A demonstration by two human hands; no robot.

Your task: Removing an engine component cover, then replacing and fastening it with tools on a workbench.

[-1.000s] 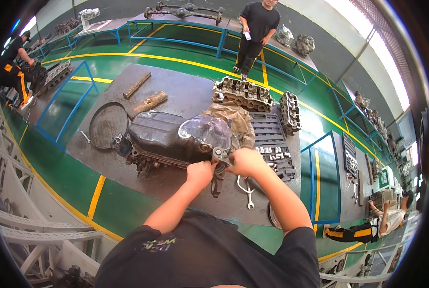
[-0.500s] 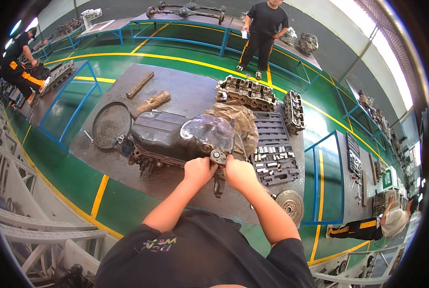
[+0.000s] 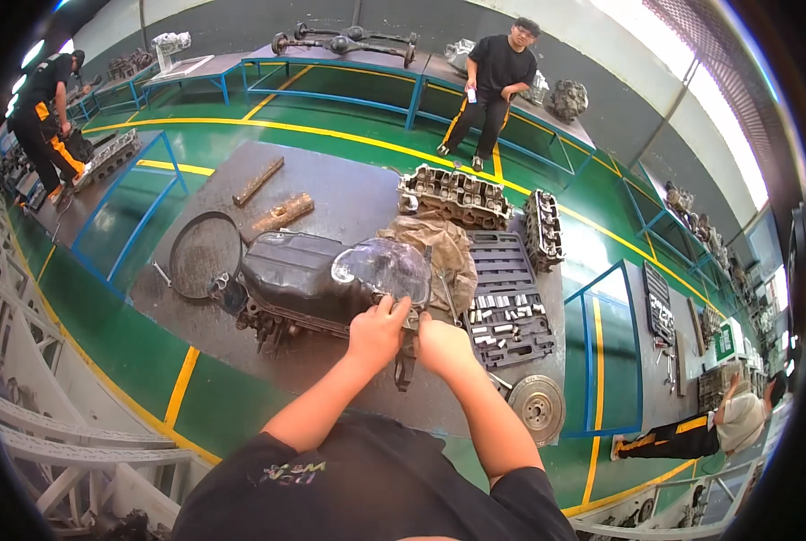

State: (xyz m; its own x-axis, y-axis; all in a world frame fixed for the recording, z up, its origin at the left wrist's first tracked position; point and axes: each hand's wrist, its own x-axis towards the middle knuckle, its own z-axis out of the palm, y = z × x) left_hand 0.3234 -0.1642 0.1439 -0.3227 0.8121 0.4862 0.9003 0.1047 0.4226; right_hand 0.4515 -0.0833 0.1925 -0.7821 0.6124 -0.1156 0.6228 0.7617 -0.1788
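A dark engine assembly (image 3: 281, 325) lies on the metal table, its black oil pan (image 3: 299, 263) facing up with a shiny bulge at the right end. At that end, my left hand (image 3: 376, 338) has two fingers reaching up over the pan's near edge, curled about a small metal piece (image 3: 412, 319) that is mostly covered. Close beside it, my right hand (image 3: 445, 347) is closed with the thumb up; what its fingers grip is hidden. A crumpled brown cloth (image 3: 443, 245) and an open socket set case (image 3: 509, 311) lie just to the right.
Two cylinder heads (image 3: 455, 196) (image 3: 544, 230) stand at the far right of the table (image 3: 349, 176). A round shallow pan (image 3: 206, 255) and wooden blocks (image 3: 281, 213) lie left. A flywheel-like disc (image 3: 536, 408) is near right. One person (image 3: 502, 72) faces the table from behind; others work at the sides.
My left fingers have shifted up over the round metal piece that showed between my hands before. My view has tilted up slightly. The person at the back has leaned against the bench.
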